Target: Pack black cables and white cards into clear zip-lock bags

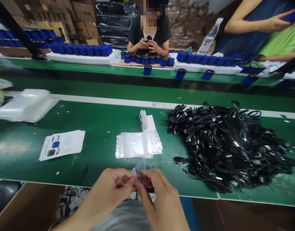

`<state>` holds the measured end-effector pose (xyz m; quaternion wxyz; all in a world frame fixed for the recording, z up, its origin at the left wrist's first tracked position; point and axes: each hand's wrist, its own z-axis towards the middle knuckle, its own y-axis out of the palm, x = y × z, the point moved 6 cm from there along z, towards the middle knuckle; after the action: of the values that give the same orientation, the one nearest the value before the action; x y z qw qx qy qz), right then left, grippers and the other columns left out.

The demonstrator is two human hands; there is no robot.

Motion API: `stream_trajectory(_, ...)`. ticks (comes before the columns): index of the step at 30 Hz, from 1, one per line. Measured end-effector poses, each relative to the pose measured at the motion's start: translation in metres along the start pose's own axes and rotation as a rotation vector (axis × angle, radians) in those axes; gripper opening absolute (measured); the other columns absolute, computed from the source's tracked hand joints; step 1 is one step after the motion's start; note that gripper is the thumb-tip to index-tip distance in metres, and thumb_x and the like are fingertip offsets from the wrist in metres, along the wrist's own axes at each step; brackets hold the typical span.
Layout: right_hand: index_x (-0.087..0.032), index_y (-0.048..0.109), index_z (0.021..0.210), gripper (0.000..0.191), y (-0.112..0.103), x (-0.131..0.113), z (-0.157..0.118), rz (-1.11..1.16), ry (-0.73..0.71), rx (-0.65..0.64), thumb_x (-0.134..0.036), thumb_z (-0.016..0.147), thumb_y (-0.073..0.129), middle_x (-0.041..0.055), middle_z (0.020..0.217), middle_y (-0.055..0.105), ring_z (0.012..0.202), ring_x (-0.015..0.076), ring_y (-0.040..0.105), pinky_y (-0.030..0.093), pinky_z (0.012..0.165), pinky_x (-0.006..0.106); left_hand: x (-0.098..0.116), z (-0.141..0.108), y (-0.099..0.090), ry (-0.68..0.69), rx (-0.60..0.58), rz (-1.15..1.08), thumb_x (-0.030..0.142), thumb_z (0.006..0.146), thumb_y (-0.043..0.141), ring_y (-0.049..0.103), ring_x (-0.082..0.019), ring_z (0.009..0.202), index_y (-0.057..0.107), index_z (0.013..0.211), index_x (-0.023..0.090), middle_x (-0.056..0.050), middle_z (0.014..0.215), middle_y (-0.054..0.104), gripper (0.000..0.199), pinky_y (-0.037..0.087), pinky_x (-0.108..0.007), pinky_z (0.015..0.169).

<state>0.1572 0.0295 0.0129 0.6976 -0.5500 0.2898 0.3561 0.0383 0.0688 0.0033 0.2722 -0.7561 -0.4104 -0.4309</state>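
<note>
Both my hands meet at the table's front edge, pinching one small clear plastic bag (pixel 140 165) between them. My left hand (pixel 116 184) has its fingers curled round the left side of the bag's edge. The thumb and fingers of my right hand (pixel 159 189) close on the other side. Just beyond them lies a stack of flat clear zip bags (pixel 133 145). Behind that stack, a folded set of white leaflets (pixel 143 120) stands upright beside a white card. To the right spreads a big heap of bundled black cables (pixel 224 147).
Printed leaflets (pixel 62 145) lie in a pile at the left, with a large plastic bag (pixel 27 106) behind. Blue jars (pixel 147 69) stand along the green line across from me. A co-worker (pixel 149 35) sits opposite; another person's hand (pixel 278 23) is at upper right.
</note>
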Motion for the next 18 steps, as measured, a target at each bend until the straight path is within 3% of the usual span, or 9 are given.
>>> stream_trajectory(3,-0.014,0.060,0.102,0.025,0.001,-0.008,-0.005,-0.227,-0.129,0.100,-0.014,0.089,0.039,0.0097,0.077,0.067,0.061,0.0226,0.066,0.052,0.052,0.031,-0.001,0.001,0.002,0.066,0.074,0.026,0.026,0.082,0.056,0.063,-0.015,0.067,0.069,0.074,0.018,-0.001,0.070,0.070,0.017,0.048,-0.022,0.063)
stream_trajectory(6,-0.007,0.061,0.103,0.030,0.003,-0.015,-0.003,-0.364,-0.230,0.061,-0.012,0.091,0.035,0.0121,0.073,0.070,0.057,0.0230,0.068,0.051,0.045,0.030,-0.001,0.002,0.007,0.122,0.133,0.091,0.026,0.083,0.054,0.064,-0.016,0.069,0.065,0.080,0.018,-0.001,0.072,0.069,0.014,0.049,-0.023,0.064)
stream_trajectory(8,-0.006,0.063,0.099,0.032,0.000,-0.018,0.000,-0.382,-0.259,0.056,-0.014,0.094,0.032,0.0117,0.070,0.070,0.053,0.0213,0.068,0.050,0.043,0.028,0.000,0.001,0.010,0.155,0.183,0.171,0.024,0.083,0.052,0.062,-0.015,0.062,0.060,0.074,0.019,0.001,0.067,0.066,0.014,0.047,-0.022,0.059)
stream_trajectory(11,-0.007,0.063,0.095,0.036,-0.003,-0.017,0.002,-0.345,-0.254,0.088,-0.018,0.097,0.029,0.0104,0.069,0.070,0.053,0.0193,0.068,0.050,0.045,0.026,0.002,0.002,0.013,0.180,0.253,0.305,0.024,0.084,0.049,0.052,-0.012,0.053,0.048,0.062,0.020,0.004,0.056,0.055,0.022,0.040,-0.020,0.051)
stream_trajectory(14,-0.012,0.063,0.093,0.039,0.001,-0.010,0.001,-0.278,-0.202,0.094,-0.022,0.099,0.025,0.0073,0.068,0.068,0.054,0.0179,0.066,0.045,0.047,0.026,-0.004,0.004,0.015,0.169,0.207,0.295,0.029,0.088,0.043,0.048,-0.012,0.054,0.045,0.064,0.020,0.004,0.057,0.050,0.025,0.038,-0.021,0.051)
stream_trajectory(18,-0.020,0.057,0.069,0.040,0.008,-0.001,-0.001,-0.391,-0.115,0.086,-0.020,0.096,0.027,0.0030,0.056,0.059,0.045,0.0174,0.056,0.032,0.045,0.028,-0.012,0.004,0.014,0.181,0.170,0.245,0.028,0.087,0.042,0.043,-0.012,0.054,0.044,0.063,0.020,0.005,0.058,0.044,0.025,0.038,-0.020,0.050)
